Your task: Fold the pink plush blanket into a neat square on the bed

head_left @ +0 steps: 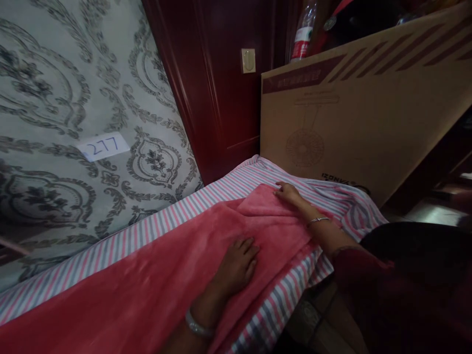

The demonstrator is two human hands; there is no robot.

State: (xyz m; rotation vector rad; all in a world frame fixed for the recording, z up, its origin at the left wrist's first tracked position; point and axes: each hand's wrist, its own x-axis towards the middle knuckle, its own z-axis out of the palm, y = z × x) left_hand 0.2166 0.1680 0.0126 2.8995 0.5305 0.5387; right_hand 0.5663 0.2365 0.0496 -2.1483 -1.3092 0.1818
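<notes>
A plush red blanket lies over a striped sheet in pink, grey and white. My left hand rests palm down on the blanket, its fingers loosely extended and a wide bracelet on the wrist. Farther forward, my right hand pinches the blanket's far edge near its corner; a thin bangle circles that wrist. Folds run through the blanket between the two hands. Beyond the right hand the sheet is bunched and wrinkled.
A large cardboard box stands at the far end, with a plastic bottle at its top left. Patterned wallpaper with a paper label reading 277 borders the left side. Behind is a dark red wooden panel; a black rounded object sits right.
</notes>
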